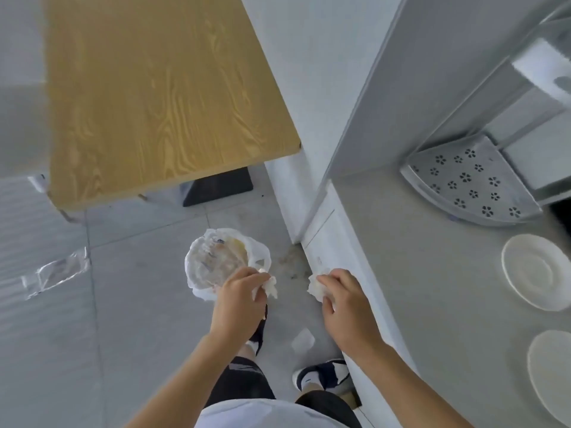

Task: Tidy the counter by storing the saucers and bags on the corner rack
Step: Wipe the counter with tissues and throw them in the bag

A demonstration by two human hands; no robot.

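Note:
Two white saucers lie on the grey counter (417, 273) at the right: one (536, 270) nearer the rack, the other (553, 375) at the frame's lower right edge. The metal corner rack (469, 183), with flower-shaped holes, stands in the counter's far corner. Over the floor, my left hand (239, 299) is closed on a crumpled white wad (268, 287). My right hand (343, 301) grips another crumpled white wad (316, 287) beside the counter's edge. A small bin lined with a white plastic bag (221, 261) sits on the floor just beyond my left hand.
A wooden table (160, 88) stands ahead at the left on a black base (216, 186). Clear plastic scraps (55, 271) lie on the tiled floor at left, and another (302, 339) between my feet. A white wall and cabinet front border the counter.

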